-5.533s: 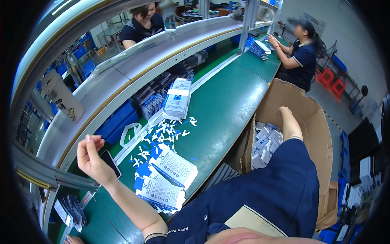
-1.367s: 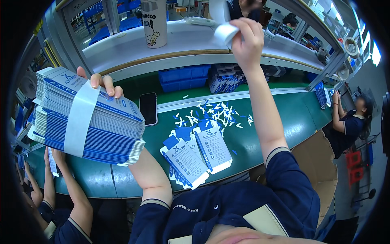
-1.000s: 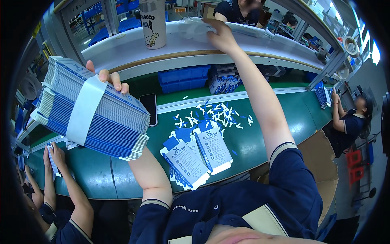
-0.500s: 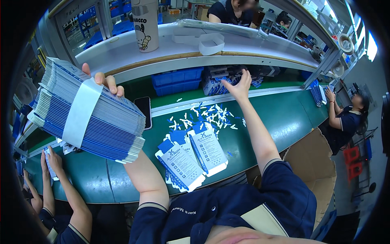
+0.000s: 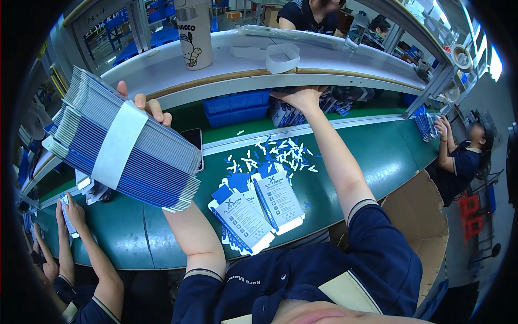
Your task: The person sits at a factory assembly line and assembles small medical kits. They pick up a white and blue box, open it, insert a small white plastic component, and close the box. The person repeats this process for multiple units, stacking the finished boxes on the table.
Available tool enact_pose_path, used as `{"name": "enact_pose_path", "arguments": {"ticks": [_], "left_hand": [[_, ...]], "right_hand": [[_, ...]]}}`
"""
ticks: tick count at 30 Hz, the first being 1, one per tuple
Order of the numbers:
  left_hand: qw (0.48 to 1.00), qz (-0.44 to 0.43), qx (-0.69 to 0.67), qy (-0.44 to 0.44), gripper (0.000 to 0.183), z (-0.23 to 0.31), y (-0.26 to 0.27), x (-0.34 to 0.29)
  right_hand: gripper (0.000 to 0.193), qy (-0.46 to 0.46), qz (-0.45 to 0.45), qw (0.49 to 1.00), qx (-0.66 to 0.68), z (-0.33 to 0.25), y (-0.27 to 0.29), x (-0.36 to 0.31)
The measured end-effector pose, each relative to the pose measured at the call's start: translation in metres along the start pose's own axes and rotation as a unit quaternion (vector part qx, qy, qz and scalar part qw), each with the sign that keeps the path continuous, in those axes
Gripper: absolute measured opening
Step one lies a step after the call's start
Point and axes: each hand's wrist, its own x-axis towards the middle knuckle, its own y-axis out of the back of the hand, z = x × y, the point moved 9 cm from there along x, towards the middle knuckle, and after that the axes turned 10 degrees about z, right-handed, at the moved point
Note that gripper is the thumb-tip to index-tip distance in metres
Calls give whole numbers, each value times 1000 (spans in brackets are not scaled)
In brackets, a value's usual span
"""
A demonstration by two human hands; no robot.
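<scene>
A thick bundle of flat folded blue and white cartons (image 5: 156, 156) is raised at the left, with a white paper band (image 5: 120, 146) around it. My left hand (image 5: 148, 107) is closed on its far side, fingertips showing over the edge; the rest of that hand is behind the bundle. My right hand (image 5: 305, 99) reaches to the shelf's underside, above the stacked cartons (image 5: 286, 114). Its thumb is stretched out to the left; its other fingers are mostly hidden by the shelf edge. On the green table lie loose flat cartons (image 5: 237, 218) in two overlapping piles.
Small blue and white scraps (image 5: 280, 156) are strewn behind the piles. Blue bins (image 5: 236, 108) stand under the white shelf (image 5: 237, 81), which holds a tumbler (image 5: 193, 38) and a paper ring (image 5: 282, 58). A phone (image 5: 191, 143) lies behind the bundle. Co-workers (image 5: 464, 156) sit both sides.
My right hand has moved left and in against the shelf's underside. The bundle in my left hand has shifted slightly right and turned a little.
</scene>
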Motion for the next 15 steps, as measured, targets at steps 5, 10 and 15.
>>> {"name": "enact_pose_path", "arguments": {"ticks": [5, 10, 15], "left_hand": [[1000, -16, -11, 3, 76, -1, 0, 1], [1000, 8, -6, -1, 76, 0, -2, 1], [1000, 13, 3, 4, 76, -1, -2, 0]], "right_hand": [[117, -24, -65, 998, 2, 11, -15, -13], [107, -36, -115, 991, -53, 7, -8, -19], [99, -24, -82, 993, -86, -5, 11, -25]]}}
